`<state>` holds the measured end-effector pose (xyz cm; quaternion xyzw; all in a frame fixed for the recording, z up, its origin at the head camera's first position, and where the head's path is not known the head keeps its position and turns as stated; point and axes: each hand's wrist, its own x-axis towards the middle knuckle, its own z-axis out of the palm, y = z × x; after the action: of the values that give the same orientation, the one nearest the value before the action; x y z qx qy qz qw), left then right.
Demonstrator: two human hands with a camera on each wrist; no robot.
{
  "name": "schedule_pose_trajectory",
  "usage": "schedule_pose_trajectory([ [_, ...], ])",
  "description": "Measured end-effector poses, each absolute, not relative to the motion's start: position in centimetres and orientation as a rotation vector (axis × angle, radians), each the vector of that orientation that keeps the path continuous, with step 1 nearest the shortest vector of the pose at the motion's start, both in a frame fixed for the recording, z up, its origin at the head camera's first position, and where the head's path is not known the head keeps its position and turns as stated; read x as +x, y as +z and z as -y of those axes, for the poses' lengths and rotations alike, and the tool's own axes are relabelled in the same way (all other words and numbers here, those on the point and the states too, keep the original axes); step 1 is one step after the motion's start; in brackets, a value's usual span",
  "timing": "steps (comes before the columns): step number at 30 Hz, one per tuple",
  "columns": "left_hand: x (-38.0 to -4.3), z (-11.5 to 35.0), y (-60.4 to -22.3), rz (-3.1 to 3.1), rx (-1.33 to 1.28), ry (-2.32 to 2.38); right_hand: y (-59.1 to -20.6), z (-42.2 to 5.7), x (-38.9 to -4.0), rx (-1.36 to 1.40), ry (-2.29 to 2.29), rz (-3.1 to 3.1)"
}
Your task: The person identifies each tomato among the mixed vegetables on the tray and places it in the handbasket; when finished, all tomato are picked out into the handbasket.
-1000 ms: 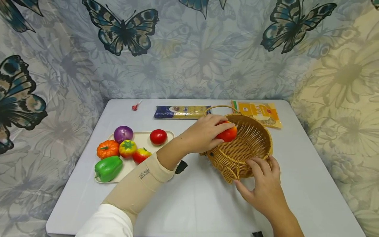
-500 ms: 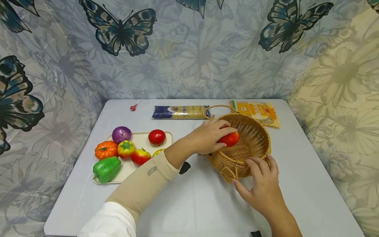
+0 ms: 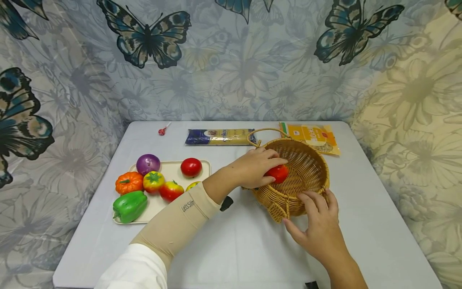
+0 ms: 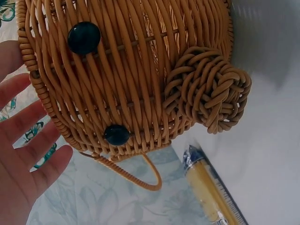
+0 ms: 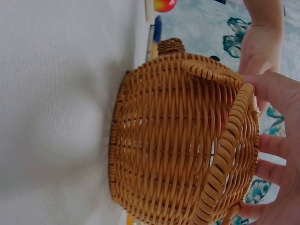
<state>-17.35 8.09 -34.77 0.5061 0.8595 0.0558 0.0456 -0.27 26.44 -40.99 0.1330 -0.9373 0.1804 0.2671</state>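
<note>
Inside the wicker basket (image 3: 265, 197), near its left rim, my left hand (image 3: 254, 168) grips a round red fruit (image 3: 280, 173) from above, thumb on the near side. That fruit is hidden in the left wrist view, where the spread fingers reach over the rim beside the basket's front (image 4: 126, 75) with dark button eyes. My right hand (image 3: 321, 224) holds the basket's near right rim, fingers over the edge; its thumb lies on the wicker handle (image 5: 220, 164) in the right wrist view.
A cream tray (image 3: 155, 206) at left bears a purple onion (image 3: 148, 164), orange pumpkin (image 3: 129, 183), green pepper (image 3: 130, 206), red tomato (image 3: 191, 167) and several red-yellow fruits (image 3: 171, 191). Behind lie a lollipop (image 3: 162, 131), a spaghetti pack (image 3: 220, 137) and a yellow bag (image 3: 314, 138).
My left hand has moved slightly right and down into the basket with the red fruit. My right hand keeps its place on the rim.
</note>
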Motion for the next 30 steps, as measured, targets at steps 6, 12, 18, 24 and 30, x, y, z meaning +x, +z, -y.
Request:
schedule_pose_trajectory([
  [6,-17.3,-7.3,-34.3,-2.63,1.533,0.194,-41.0,-26.5,-0.4,0.375,0.473,2.524],
  [12,-17.0,-5.6,-33.6,-2.678,1.537,0.229,-40.9,-26.5,-0.4,0.342,0.459,2.585],
  [18,-16.9,-2.9,-33.9,-2.71,1.45,0.277,-40.9,-26.5,-0.4,0.333,0.465,2.606],
  [24,-17.2,0.1,-34.6,-2.728,1.326,0.26,-41.0,-26.4,-0.4,0.334,0.472,2.576],
  [30,-16.9,2.8,-35.4,-2.734,1.184,0.164,-41.1,-26.4,-0.6,0.338,0.484,2.568],
])
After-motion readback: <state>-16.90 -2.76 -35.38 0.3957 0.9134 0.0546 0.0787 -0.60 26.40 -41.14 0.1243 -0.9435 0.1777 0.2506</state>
